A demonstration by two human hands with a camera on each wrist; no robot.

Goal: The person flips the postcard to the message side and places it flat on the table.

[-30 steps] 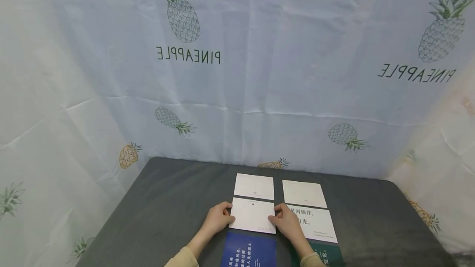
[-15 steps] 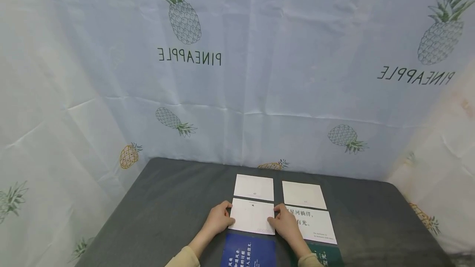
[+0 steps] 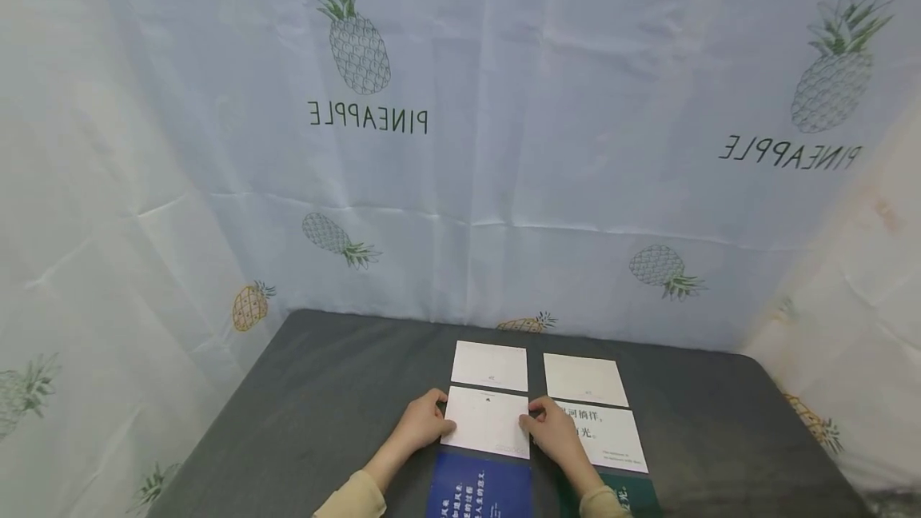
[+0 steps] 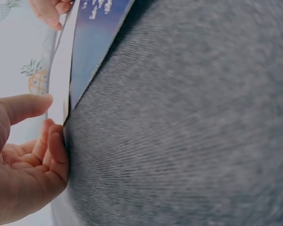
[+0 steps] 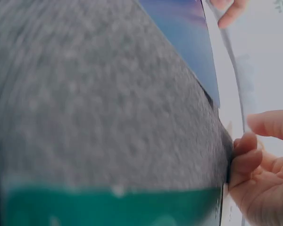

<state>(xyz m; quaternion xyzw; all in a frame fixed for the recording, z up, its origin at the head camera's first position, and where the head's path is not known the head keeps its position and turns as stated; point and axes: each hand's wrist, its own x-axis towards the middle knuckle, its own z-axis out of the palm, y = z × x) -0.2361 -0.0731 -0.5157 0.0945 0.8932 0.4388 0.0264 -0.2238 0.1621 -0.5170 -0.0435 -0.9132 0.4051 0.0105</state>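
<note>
A white postcard (image 3: 486, 420) with a small dark mark near its far edge lies on the dark grey cloth, with both hands at its sides. My left hand (image 3: 423, 420) holds its left edge, thumb on the face and fingers at the side. At the right edge my right hand (image 3: 557, 428) has the same hold. In the left wrist view the thumb (image 4: 33, 106) lies over the card's edge above curled fingers. Just nearer to me is a blue postcard (image 3: 478, 474) with white lettering. Another white postcard (image 3: 489, 364) lies directly beyond the held one.
To the right runs a second column: a cream card (image 3: 586, 379), a white card with black lettering (image 3: 619, 434) partly behind my right hand, and a dark green card (image 3: 636, 488). Dark grey cloth (image 3: 345, 390) covers the table. A pineapple-print curtain (image 3: 468, 142) hangs behind.
The head view has shifted slightly, so the scene sits a little lower and to the left. Both hands keep their hold, and the cards' layout looks the same.
</note>
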